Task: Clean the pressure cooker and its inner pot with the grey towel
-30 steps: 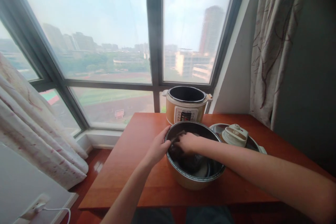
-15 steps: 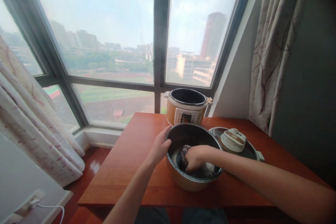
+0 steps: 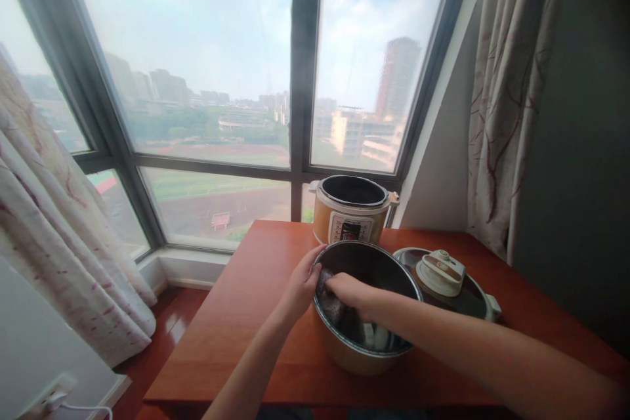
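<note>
A metal inner pot (image 3: 384,261) with a golden outside stands on the wooden table (image 3: 236,335) in front of me. My left hand (image 3: 302,285) grips the pot's left rim. Inside the pot, against the left wall, my right hand (image 3: 350,290) presses a dark cloth (image 3: 331,305). Behind the pot stands the orange cooker body (image 3: 350,216), open at the top. The cooker lid (image 3: 443,275) lies on the table to the right of the pot.
Large windows (image 3: 197,79) rise behind the table. Curtains hang at the left (image 3: 54,236) and right (image 3: 502,98). A wall socket with a white cable (image 3: 49,399) is at the lower left. The table's left edge drops to a wooden floor.
My right hand with the cloth has moved from the pot's bottom to its left wall, after being at the far left rim earlier. My left hand stays on the rim. The view has tilted slightly.
</note>
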`<state>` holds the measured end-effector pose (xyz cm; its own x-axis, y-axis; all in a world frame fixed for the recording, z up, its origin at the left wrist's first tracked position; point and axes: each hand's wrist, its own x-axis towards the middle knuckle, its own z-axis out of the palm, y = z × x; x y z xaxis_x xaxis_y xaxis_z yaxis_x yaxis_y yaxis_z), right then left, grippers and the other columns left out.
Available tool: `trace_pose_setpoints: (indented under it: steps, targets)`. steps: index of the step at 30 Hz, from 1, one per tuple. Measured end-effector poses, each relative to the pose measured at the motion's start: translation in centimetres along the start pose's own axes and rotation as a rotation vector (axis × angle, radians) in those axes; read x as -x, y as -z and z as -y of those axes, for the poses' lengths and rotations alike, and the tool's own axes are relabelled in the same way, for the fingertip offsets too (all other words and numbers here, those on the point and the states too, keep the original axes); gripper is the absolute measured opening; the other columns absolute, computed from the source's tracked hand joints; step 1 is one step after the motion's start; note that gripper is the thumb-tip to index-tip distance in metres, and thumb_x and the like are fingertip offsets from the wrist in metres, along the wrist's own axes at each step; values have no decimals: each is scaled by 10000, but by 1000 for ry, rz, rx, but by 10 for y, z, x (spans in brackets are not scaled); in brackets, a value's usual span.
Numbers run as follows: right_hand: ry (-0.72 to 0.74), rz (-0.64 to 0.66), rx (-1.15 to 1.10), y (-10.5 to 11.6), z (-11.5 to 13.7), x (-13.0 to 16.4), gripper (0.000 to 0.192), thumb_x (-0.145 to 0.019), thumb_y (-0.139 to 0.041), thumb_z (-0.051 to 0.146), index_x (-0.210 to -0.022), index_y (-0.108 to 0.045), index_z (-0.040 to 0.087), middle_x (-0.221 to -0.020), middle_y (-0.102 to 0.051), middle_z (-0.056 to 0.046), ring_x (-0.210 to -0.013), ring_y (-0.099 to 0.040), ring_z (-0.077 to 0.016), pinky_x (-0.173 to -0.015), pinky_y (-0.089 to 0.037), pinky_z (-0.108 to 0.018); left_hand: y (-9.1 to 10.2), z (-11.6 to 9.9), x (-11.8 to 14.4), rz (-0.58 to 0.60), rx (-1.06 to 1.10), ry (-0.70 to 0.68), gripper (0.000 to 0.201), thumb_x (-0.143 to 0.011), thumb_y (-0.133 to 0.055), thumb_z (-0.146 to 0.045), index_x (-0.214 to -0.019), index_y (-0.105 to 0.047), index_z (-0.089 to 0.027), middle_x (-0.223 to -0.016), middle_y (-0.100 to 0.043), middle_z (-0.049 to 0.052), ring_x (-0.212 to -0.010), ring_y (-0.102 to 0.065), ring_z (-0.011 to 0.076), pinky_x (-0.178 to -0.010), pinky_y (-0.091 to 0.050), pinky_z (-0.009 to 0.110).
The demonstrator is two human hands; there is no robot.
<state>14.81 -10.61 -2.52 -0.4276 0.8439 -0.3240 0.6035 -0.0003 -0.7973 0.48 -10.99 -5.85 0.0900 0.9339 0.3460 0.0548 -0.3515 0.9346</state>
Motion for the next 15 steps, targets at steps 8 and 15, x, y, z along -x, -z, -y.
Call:
trace_pose_setpoints:
  steps: [8,15]
  targets:
    - [35,-233,-255,16,14,4,197,-750,-470,185,-944,-509,185,-796,-568,-25,-743,-587,-174,-631,-479,-245,2,-5,4,-48,-10,17,465,-947,-498,-401,-1337,-586,-162,-1386,-611,117,-1315,-535,259,-1165,-358,422]
    - [260,247,185,50,13,63,320,-576,-584,108,-883,-634,182,-765,-565,41,-707,-512,-140,-625,-398,-221,-1,-2,1,-79,37,3,404,-922,-514,-347,-1258,-645,-166,-1345,-645,107,-1285,-565,257,-1151,-382,437]
